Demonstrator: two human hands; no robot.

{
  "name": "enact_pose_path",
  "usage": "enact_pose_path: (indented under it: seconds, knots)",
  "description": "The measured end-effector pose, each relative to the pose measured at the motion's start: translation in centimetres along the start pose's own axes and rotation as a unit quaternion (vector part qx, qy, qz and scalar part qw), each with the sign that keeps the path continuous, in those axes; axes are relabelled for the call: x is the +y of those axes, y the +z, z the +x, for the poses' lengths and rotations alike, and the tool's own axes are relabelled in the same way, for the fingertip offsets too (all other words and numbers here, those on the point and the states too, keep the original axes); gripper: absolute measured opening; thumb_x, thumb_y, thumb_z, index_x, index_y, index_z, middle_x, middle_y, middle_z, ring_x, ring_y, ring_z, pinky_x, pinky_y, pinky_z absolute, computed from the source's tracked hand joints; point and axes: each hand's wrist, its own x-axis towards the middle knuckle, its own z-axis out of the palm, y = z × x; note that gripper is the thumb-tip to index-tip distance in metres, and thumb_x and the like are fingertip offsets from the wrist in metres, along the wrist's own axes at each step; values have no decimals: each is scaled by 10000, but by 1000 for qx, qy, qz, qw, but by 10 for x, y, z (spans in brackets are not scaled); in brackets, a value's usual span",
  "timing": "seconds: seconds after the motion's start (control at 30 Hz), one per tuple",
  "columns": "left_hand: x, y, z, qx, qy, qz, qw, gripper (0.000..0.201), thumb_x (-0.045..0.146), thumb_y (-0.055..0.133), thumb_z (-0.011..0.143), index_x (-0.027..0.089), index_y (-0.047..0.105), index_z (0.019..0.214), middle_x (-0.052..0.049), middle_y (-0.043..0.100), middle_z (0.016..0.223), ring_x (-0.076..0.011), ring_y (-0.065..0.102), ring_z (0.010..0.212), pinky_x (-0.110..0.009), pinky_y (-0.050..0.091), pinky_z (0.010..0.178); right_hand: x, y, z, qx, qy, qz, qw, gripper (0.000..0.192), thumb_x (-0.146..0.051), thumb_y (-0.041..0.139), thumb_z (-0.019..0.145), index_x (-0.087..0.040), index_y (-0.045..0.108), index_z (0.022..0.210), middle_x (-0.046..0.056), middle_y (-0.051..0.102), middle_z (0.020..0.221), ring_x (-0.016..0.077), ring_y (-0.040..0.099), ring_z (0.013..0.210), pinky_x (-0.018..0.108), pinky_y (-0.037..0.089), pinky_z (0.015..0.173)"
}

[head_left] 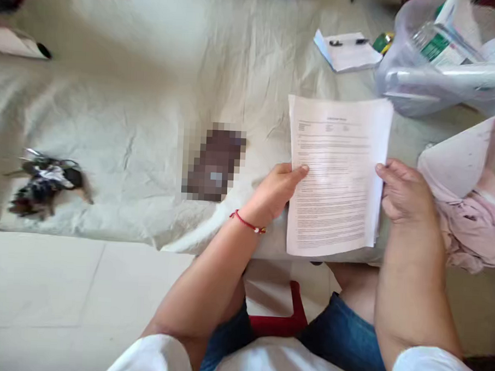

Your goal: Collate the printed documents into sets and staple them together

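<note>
Cream sheet-covered surface (152,121), left hand (276,189) and right hand (403,192) pinching printed paper stack (336,178) by its side edges

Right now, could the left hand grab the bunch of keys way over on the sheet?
Probably not without letting go and leaning. The left hand grips the printed pages, and the keys lie far off to its left, though only bare sheet lies between.

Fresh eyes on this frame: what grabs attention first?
The stack of printed pages at centre right, gripped on either edge by the left hand and right hand over the pale cloth-covered surface. Next, the dark bundle of keys at far left and the clear plastic bag top right.
</note>
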Motion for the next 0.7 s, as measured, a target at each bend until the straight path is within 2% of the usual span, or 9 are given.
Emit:
enact_pose_path:
  seconds: [0.13, 0.23, 0.3, 0.4, 0.5, 0.57, 0.7]
  knots:
    - [-2, -5, -4, 24, -23, 44, 998, 244, 369, 757, 1004, 130, 791, 966, -157, 871, 1043, -298, 821, 1018, -435, 610, 983, 16, 8, 8, 10, -8, -17, 1000, 539, -581, 1097, 497, -264, 781, 797, -27, 792, 803, 161, 707, 763, 326, 642, 829]
    - [-2, -5, -9, 24, -14, 50, 998, 220, 359, 779, 968, 140, 801, 961, -164, 876, 1069, -329, 829, 1087, -454, 621, 1014, 22, 15, 13, -32, -19, -23, 999, 579, -631, 1075, 536, -285, 820, 923, 13, 848, 914, 263, 790, 845, 479, 695, 930]
    - [-1, -5, -12, 49, 5, 43, 998, 225, 370, 786, 957, 148, 801, 987, -169, 877, 1111, -343, 824, 1147, -458, 625, 1044, 24, 22, 15, -54, -31, -24, 998, 597, -624, 1072, 553, -280, 825, 974, 24, 863, 957, 308, 823, 911, 543, 689, 1009]
    - [0, -6, -12, 87, 40, 9, 995, 267, 398, 772, 963, 144, 782, 1045, -187, 870, 1174, -355, 812, 1211, -473, 625, 1085, 27, 32, 14, -70, -47, -23, 996, 545, -593, 1045, 636, -264, 821, 1008, 29, 876, 1048, 327, 839, 1038, 564, 669, 1080]
    - [2, -9, -7, 106, 35, -19, 994, 185, 306, 736, 938, 135, 749, 1009, -195, 869, 1141, -359, 818, 1190, -497, 631, 1091, 27, 36, 12, -71, -54, -31, 996, 488, -571, 1020, 691, -255, 821, 1005, 35, 876, 1093, 333, 838, 1085, 573, 664, 1096]
    - [3, -10, -3, 105, 30, -18, 994, 129, 234, 725, 898, 134, 744, 977, -186, 873, 1114, -356, 821, 1182, -508, 625, 1111, 25, 35, 12, -63, -59, -30, 996, 480, -566, 1022, 685, -258, 824, 995, 33, 877, 1089, 338, 839, 1086, 585, 657, 1111]
    - [3, -12, 6, 91, 41, -13, 995, 176, 222, 776, 865, 134, 771, 1018, -161, 880, 1098, -358, 817, 1210, -537, 606, 1167, 20, 30, 13, -61, -59, -9, 996, 539, -579, 1045, 642, -269, 830, 1026, 32, 880, 1103, 352, 833, 1141, 606, 621, 1179]
